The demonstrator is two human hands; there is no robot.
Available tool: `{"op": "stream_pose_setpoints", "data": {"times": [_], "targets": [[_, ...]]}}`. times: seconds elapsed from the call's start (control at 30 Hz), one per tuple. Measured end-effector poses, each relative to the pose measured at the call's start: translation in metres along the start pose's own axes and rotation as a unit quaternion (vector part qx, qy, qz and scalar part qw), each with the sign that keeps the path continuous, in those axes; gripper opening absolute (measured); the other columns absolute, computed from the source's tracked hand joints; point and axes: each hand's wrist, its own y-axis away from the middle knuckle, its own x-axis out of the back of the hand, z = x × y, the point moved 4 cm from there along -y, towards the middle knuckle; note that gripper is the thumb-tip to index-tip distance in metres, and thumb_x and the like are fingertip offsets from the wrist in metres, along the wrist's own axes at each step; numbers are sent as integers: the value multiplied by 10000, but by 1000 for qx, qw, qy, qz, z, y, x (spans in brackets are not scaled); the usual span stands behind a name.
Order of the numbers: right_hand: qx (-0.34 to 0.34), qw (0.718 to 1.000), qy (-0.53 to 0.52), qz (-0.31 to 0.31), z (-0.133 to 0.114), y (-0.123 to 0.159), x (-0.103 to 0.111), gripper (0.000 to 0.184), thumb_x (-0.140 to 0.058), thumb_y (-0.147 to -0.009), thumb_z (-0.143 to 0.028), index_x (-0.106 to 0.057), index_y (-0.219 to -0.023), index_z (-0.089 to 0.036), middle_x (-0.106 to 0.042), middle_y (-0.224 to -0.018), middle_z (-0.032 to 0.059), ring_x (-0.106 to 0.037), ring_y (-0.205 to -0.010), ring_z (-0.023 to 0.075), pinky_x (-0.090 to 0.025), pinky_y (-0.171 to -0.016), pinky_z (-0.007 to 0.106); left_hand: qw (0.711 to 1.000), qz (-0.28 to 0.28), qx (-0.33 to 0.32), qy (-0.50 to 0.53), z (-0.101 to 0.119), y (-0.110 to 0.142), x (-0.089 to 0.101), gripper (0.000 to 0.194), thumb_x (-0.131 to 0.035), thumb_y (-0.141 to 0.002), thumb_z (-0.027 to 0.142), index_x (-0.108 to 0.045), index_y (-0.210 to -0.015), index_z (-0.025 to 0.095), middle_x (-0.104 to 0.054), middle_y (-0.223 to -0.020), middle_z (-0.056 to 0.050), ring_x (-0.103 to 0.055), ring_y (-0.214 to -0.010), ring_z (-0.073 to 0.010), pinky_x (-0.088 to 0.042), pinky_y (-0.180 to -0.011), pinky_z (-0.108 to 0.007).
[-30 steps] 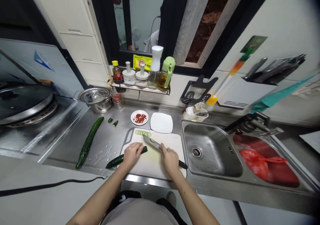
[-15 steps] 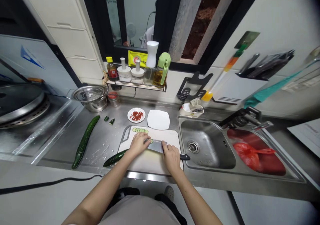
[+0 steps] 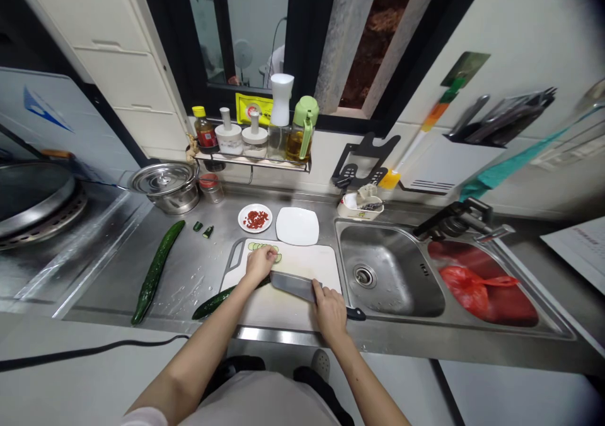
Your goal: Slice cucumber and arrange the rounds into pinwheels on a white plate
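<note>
My left hand [image 3: 259, 265] is closed in a pinch on a cucumber slice [image 3: 278, 258] beside the row of cucumber slices [image 3: 255, 247] near the back edge of the cutting board [image 3: 293, 312]. My right hand [image 3: 329, 309] grips a kitchen knife [image 3: 292, 285], its broad blade over the board and its black handle sticking out toward the sink. A cut cucumber [image 3: 212, 304] lies partly on the board, its middle hidden under my left wrist. On the counter to the left lies a whole cucumber [image 3: 158, 271], with two cucumber end pieces [image 3: 207, 231] behind the board.
Behind the board stand a small plate of chopped red pieces [image 3: 256, 218] and a white square plate [image 3: 297, 226]. The sink [image 3: 392, 275] lies to the right, holding a red bag [image 3: 467, 290] in its far basin. A lidded steel pot [image 3: 172, 189] stands back left.
My left hand has moved away from the blade, back and left toward the row of slices, with a slice at its fingertips. The knife has shifted slightly toward me.
</note>
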Motion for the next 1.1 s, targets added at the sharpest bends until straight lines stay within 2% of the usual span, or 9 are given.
{"op": "stream_pose_setpoints", "data": {"times": [0.17,0.4,0.8,1.1], "targets": [[-15,1000,-9,-17,2,0,1,496,-496,-884,-125,-491,-1376,-186,-665,-975,94,-579,-939,229,-342,-820,338,998,-9,1,-59,-2,-29,-9,135,-595,-812,187,-715,-860,226,-738,-863,-27,-641,-871,-200,-406,-822,-319],[-20,999,-21,-28,6,-2,3,496,-517,-884,-156,-487,-1379,-178,-664,-978,102,-577,-950,224,-339,-822,325,992,-30,-36,-119,-4,-45,-19,173,-546,-848,204,-718,-844,222,-723,-914,-56,-607,-949,-231,-380,-866,-351],[-23,999,-35,-31,4,-5,2,486,-521,-880,-164,-494,-1364,-173,-669,-979,102,-576,-952,220,-335,-818,320,988,-11,-57,-142,-9,-51,-25,158,-558,-864,240,-694,-944,228,-687,-994,-64,-543,-1019,-248,-354,-902,-368],[-26,998,-35,-40,2,-8,2,473,-482,-900,-162,-495,-1373,-184,-671,-1009,108,-581,-958,224,-339,-824,324,986,0,-73,-152,-7,-50,-25,192,-530,-875,253,-717,-845,219,-677,-975,-92,-528,-1024,-270,-357,-900,-391]]}}
